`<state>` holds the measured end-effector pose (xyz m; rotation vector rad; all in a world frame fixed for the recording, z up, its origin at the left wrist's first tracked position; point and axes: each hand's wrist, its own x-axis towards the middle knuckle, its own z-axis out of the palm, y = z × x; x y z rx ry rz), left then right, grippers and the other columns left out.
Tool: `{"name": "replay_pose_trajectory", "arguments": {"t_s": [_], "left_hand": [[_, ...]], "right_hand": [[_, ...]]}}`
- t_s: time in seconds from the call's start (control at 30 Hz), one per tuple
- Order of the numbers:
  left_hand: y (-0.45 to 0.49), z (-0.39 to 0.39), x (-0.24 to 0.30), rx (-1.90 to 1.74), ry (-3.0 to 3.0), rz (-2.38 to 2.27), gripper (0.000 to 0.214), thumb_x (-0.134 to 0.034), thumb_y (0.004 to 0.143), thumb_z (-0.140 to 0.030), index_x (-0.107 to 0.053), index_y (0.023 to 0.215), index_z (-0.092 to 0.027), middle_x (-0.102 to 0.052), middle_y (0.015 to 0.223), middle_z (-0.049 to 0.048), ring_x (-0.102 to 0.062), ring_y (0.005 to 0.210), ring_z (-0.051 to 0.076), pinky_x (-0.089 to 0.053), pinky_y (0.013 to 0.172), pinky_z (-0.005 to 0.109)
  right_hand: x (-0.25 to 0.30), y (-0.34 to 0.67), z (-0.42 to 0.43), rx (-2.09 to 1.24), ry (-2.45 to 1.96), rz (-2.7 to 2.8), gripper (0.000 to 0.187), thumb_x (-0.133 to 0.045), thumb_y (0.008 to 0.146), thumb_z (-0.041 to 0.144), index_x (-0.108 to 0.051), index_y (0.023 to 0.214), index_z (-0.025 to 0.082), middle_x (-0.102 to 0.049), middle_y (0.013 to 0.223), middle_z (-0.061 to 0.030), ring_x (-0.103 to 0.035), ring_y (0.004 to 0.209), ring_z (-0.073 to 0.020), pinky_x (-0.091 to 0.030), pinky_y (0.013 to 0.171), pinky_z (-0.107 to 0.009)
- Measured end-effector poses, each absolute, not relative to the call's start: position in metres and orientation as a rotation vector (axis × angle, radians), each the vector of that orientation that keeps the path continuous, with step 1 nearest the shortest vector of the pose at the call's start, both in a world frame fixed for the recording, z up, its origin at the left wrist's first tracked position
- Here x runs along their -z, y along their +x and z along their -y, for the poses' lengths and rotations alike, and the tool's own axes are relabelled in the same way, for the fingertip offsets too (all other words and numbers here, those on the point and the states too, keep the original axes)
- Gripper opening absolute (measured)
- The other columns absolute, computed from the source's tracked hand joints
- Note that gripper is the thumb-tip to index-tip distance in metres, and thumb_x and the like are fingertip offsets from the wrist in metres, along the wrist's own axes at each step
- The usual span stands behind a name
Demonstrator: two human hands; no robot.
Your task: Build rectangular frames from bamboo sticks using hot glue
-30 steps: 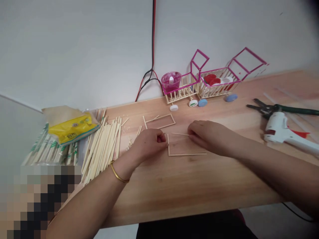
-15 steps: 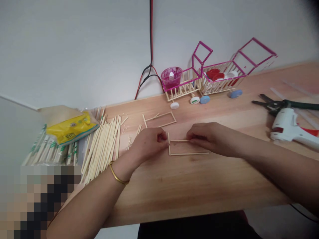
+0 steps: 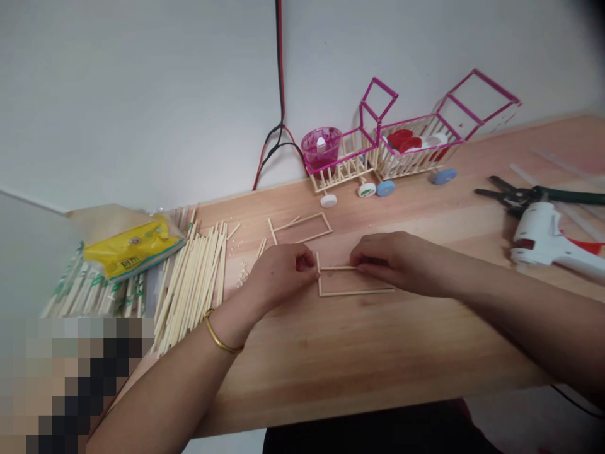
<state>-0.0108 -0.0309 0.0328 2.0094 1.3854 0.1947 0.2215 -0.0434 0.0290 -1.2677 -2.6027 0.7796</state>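
Pale wooden sticks form a small three-sided frame (image 3: pixel 354 292) flat on the table, its right end not joined by a cross stick. My left hand (image 3: pixel 283 274), with a gold bangle at the wrist, has thumb and fingers closed against the frame's short left stick (image 3: pixel 319 284). My right hand (image 3: pixel 397 261) pinches the right part of the upper long stick (image 3: pixel 336 268). The far right end of that stick is hidden by my fingers. Just behind lies a second stick frame (image 3: pixel 326 222) with a loose piece across it.
Bundled wooden sticks (image 3: pixel 193 277) and a yellow packet (image 3: pixel 132 246) lie left. Two stick carts with purple rims (image 3: pixel 350 173) (image 3: pixel 420 164) stand by the wall, one holding a purple cup (image 3: pixel 321 151). Pliers (image 3: pixel 510 194) and a white glue gun (image 3: pixel 539 236) lie right.
The whole view has shifted slightly to the left. Both hands keep the same grip on the frame, and no piece has visibly moved.
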Motion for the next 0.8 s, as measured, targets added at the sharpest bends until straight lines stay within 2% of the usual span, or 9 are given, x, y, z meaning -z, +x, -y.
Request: {"name": "replay_pose_trajectory", "arguments": {"t_s": [0.8], "left_hand": [[-0.0135,0.0298,-0.0303,-0.196,2.003,-1.321,0.013,-0.059,0.07,-0.025,-0.067,0.077,-0.018,-0.051,0.058,-0.0029,-0.043,0.056,0.01,-0.027,0.052,0.022]], "right_hand": [[-0.0241,0.2196,0.0384,-0.722,-1.175,2.607,0.018,-0.043,0.087,0.023,-0.06,0.088,0.018,-0.061,0.088,-0.0059,-0.054,0.082,-0.0186,-0.04,0.072,-0.031]]}}
